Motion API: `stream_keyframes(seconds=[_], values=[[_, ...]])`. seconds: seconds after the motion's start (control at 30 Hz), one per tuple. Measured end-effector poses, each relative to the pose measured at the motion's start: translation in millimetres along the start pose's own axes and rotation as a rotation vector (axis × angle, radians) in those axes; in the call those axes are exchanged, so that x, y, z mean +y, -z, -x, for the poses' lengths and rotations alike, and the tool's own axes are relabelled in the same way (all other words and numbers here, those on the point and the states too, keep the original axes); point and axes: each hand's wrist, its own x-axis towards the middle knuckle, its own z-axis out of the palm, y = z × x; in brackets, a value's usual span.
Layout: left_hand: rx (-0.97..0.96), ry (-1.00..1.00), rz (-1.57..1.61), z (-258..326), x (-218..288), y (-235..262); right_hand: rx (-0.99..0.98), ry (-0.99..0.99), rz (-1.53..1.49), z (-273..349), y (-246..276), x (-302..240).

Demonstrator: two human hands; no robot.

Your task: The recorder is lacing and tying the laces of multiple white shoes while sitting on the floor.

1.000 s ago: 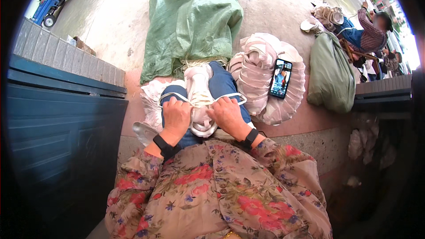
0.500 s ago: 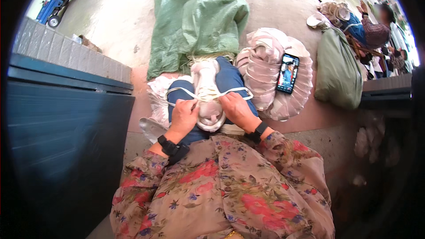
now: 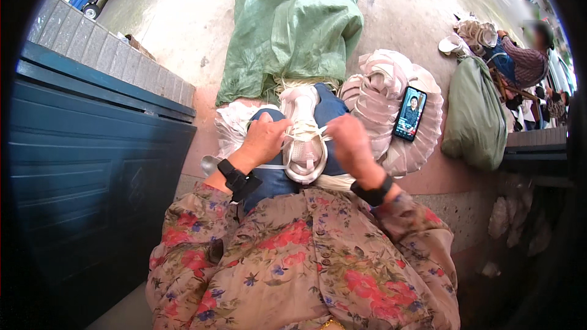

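A pale pink sneaker [image 3: 304, 157] rests on my blue-clad lap, its toe pointing away from me. Loosely threaded white shoelace [image 3: 305, 128] crosses its upper. My left hand [image 3: 264, 140] is at the shoe's left side, fingers pinched on the lace by the eyelets. On the other side my right hand [image 3: 353, 146], smeared by motion, has its fingers curled at a lace strand that comes off the shoe. Another white strand runs across my left leg, below the left hand. Both wrists carry black bands.
Ahead stands a large green woven sack [image 3: 293, 24]. Pale stacked shoe uppers [image 3: 422, 146] lie to the right with a lit phone [image 3: 409, 113] on them; more pale pieces [image 3: 233, 123] lie at left. A dark blue door panel [image 3: 98, 165] flanks me. Another person [image 3: 523, 64] sits beyond a greenish sack [image 3: 476, 113].
The whole view has shifted slightly. My left hand has risen along the shoe with its fingers toward the eyelets; my right hand has moved out from the shoe. The wide lace loops have drawn in.
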Motion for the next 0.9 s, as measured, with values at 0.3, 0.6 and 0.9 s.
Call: stream_keyframes(seconds=[0.3,0.6,0.9], values=[[0.022,-0.114,-0.261,37,-5,-8,0.616,-0.605,-0.607,-34,98,-21],[0.228,0.257,0.003,24,8,-11,-0.429,-0.655,-0.591,20,-56,-28],[0.066,0.460,0.347,38,0,-32,-0.304,-0.421,-0.087,8,-88,-36]])
